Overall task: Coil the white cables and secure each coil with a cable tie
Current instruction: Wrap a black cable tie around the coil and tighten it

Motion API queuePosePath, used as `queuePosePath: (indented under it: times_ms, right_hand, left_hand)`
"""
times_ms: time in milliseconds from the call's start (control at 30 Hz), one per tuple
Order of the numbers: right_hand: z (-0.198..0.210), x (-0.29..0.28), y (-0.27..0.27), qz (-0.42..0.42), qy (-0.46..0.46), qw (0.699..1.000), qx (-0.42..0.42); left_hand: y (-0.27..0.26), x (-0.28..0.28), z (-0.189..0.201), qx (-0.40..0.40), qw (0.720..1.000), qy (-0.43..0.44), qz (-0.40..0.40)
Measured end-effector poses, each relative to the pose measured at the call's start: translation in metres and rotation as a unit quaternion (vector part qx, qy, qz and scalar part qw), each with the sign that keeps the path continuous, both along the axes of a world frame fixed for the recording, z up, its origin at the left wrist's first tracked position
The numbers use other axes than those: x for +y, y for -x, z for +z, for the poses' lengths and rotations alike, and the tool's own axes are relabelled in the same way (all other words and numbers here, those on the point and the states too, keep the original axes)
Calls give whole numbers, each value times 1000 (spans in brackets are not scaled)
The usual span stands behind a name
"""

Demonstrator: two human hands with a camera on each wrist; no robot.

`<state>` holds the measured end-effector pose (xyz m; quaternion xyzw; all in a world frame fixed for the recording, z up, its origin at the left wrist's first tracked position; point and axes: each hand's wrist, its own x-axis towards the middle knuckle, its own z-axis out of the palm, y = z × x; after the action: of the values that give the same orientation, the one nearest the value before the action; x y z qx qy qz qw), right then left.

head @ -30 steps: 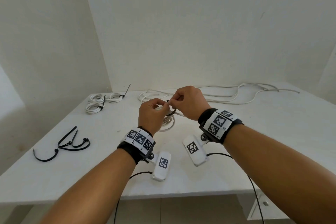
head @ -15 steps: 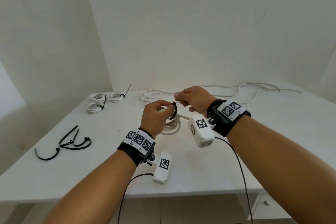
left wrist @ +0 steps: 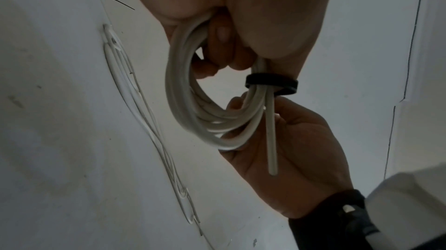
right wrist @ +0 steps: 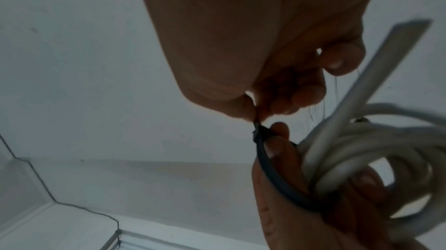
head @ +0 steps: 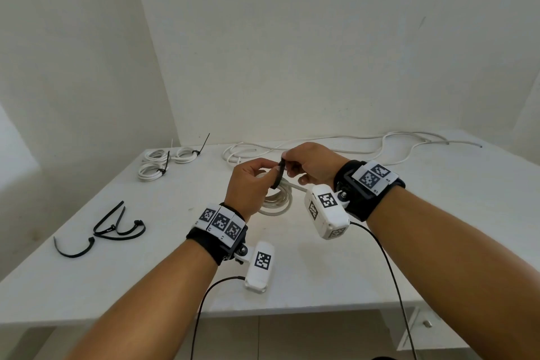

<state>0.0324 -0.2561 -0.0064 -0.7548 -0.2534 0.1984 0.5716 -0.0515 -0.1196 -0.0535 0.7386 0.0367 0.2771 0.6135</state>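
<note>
My left hand (head: pixel 257 178) grips a white cable coil (head: pixel 276 202) (left wrist: pixel 193 105) (right wrist: pixel 362 155), held above the table's middle. A black cable tie (head: pixel 279 174) (left wrist: pixel 271 83) (right wrist: pixel 272 174) loops round the coil beside the left thumb. My right hand (head: pixel 304 166) (right wrist: pixel 255 116) pinches the tie's end between thumb and fingertips just above the loop. One free cable end (left wrist: pixel 271 139) (right wrist: pixel 386 67) sticks out of the coil.
Three tied white coils (head: pixel 163 161) lie at the table's back left. Spare black cable ties (head: pixel 114 225) lie near the left edge. Loose white cables (head: pixel 380 149) run along the back of the white table (head: pixel 409 228). Walls close in behind and left.
My right hand turned and rose slightly, its wrist camera swinging to the near side. The tie loop now stands upright at the left thumb with the right fingers pinching its end.
</note>
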Motion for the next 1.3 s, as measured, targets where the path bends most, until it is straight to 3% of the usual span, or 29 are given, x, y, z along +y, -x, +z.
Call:
queuePosePath:
  times_ms: [100, 233, 300, 467, 600, 767, 1000, 1300]
  right_hand:
    - [0, 2, -4, -52, -39, 997, 40]
    - [-3, 0, -5, -97, -48, 994, 33]
    - [-7, 1, -1, -86, -37, 996, 9]
    - [-16, 1, 5, 39, 22, 998, -51]
    - [-21, 5, 9, -9, -49, 991, -121]
    - [-32, 12, 15, 0, -32, 977, -209]
    - [-28, 17, 19, -34, -66, 972, -224]
    - [-30, 14, 21, -43, -88, 978, -186]
  left_hand:
    - [-1, 2, -4, 10, 1000, 25, -17]
    - [0, 1, -12, 10, 996, 74, -39]
    - [0, 0, -14, 4, 997, 71, -23]
    - [-5, 2, -10, -1, 995, 96, 27]
    - [-8, 2, -10, 24, 984, 175, 37]
    - [-8, -1, -9, 30, 974, 225, 23]
    - [-11, -5, -6, -21, 939, 339, 53]
    - [-14, -1, -9, -18, 918, 387, 81]
